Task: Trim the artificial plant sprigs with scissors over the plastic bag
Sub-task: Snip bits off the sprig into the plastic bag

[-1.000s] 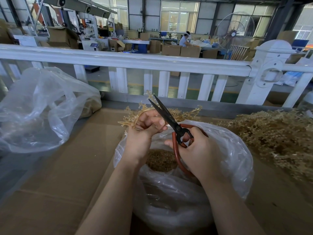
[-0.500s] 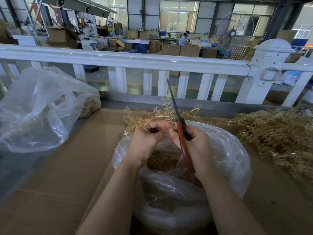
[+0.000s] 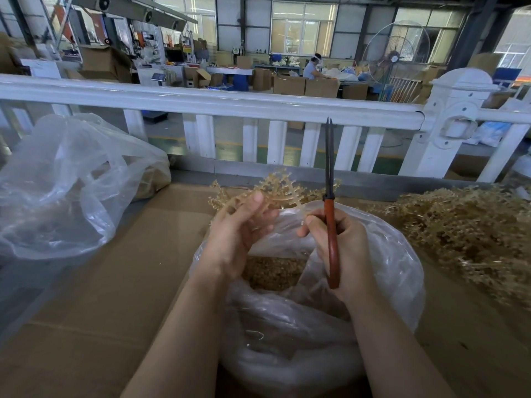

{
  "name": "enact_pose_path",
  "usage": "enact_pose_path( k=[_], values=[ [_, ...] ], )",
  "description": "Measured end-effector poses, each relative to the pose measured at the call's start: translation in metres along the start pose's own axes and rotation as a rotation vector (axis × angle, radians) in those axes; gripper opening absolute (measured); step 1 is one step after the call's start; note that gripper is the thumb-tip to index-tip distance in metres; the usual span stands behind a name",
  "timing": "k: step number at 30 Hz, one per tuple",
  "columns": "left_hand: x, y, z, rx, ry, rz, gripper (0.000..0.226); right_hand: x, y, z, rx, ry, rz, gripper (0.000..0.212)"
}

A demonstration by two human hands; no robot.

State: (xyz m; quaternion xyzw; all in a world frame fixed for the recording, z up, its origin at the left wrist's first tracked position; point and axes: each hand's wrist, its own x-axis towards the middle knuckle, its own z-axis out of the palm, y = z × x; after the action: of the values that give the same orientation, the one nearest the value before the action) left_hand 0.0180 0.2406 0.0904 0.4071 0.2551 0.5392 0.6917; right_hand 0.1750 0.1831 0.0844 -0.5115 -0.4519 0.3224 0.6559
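My left hand point(image 3: 240, 231) holds a tan artificial sprig point(image 3: 275, 189) by its stem, and the branches fan out beyond my fingers. My right hand point(image 3: 342, 245) grips scissors point(image 3: 330, 225) with red-brown handles, blades closed and pointing straight up. Both hands hover over the open clear plastic bag point(image 3: 388, 268), which has tan trimmings point(image 3: 273, 272) at its bottom. The scissors stand just right of the sprig, apart from it.
A heap of untrimmed tan sprigs point(image 3: 465, 234) lies on the right. A second clear bag point(image 3: 66, 191) sits at the left on the cardboard-covered table point(image 3: 109, 311). A white railing point(image 3: 230, 104) runs along the table's far edge.
The scissors' blades closed and swung from a left-leaning tilt to upright. My two hands moved apart, and my left hand's fingers loosened around the sprig.
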Motion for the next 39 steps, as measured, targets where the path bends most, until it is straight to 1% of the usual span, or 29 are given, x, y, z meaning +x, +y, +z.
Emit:
enact_pose_path(
  k=[2, 5, 7, 8, 9, 10, 11, 13, 14, 15, 20, 23, 26, 30, 31, 34, 36, 39],
  values=[
    [0.001, 0.002, -0.003, -0.148, -0.043, -0.034, 0.035, 0.001, 0.0, -0.001, 0.001, -0.013, -0.002, 0.005],
    [-0.001, 0.007, -0.005, -0.258, -0.118, -0.057, 0.056, 0.001, 0.001, -0.002, -0.009, -0.013, 0.007, 0.005],
    [-0.003, 0.008, -0.005, -0.183, -0.132, -0.088, 0.073, 0.002, 0.001, -0.004, -0.011, -0.007, 0.02, 0.004],
    [-0.003, 0.008, -0.004, -0.104, -0.124, -0.109, 0.083, 0.002, 0.002, -0.005, -0.017, -0.007, 0.022, 0.004],
    [-0.004, 0.008, -0.003, -0.023, -0.114, -0.12, 0.088, 0.003, 0.002, -0.005, -0.019, -0.009, 0.024, 0.003],
    [-0.003, 0.006, -0.002, 0.047, -0.12, -0.114, 0.083, 0.003, 0.003, -0.005, -0.019, -0.011, 0.026, 0.004],
    [-0.003, 0.003, 0.0, 0.104, -0.142, -0.096, 0.068, 0.003, 0.002, -0.004, -0.025, -0.013, 0.027, 0.004],
    [-0.005, 0.0, 0.007, 0.174, -0.16, -0.054, 0.031, 0.003, 0.003, -0.004, -0.059, -0.016, 0.023, 0.005],
    [-0.006, 0.0, 0.009, 0.185, -0.137, -0.04, 0.021, 0.003, 0.003, -0.004, -0.072, -0.019, 0.018, 0.005],
    [-0.006, -0.001, 0.01, 0.18, -0.112, -0.034, 0.017, 0.003, 0.004, -0.003, -0.083, -0.022, 0.012, 0.004],
    [-0.008, -0.001, 0.012, 0.177, -0.11, 0.018, 0.009, 0.004, 0.006, -0.001, -0.179, -0.056, -0.005, 0.002],
    [-0.008, -0.001, 0.013, 0.179, -0.125, 0.059, 0.001, 0.004, 0.006, 0.001, -0.288, -0.106, 0.0, 0.009],
    [-0.007, -0.001, 0.014, 0.228, -0.111, 0.112, 0.01, 0.006, 0.009, -0.001, -0.388, -0.121, -0.038, 0.013],
    [-0.004, -0.004, 0.014, 0.251, -0.016, 0.174, 0.022, 0.006, 0.01, -0.006, -0.417, -0.117, -0.087, 0.013],
    [-0.004, -0.004, 0.013, 0.25, 0.004, 0.181, 0.022, 0.006, 0.009, -0.007, -0.438, -0.107, -0.085, 0.017],
    [-0.003, -0.004, 0.012, 0.261, 0.039, 0.19, 0.013, 0.005, 0.008, -0.009, -0.569, -0.083, -0.123, 0.041],
    [-0.001, -0.004, 0.011, 0.257, 0.047, 0.206, 0.007, 0.003, 0.007, -0.01, -0.626, -0.11, -0.171, 0.042],
    [-0.001, -0.003, 0.01, 0.24, 0.063, 0.24, 0.005, 0.003, 0.008, -0.012, -0.698, -0.158, -0.212, 0.044]
  ],
)
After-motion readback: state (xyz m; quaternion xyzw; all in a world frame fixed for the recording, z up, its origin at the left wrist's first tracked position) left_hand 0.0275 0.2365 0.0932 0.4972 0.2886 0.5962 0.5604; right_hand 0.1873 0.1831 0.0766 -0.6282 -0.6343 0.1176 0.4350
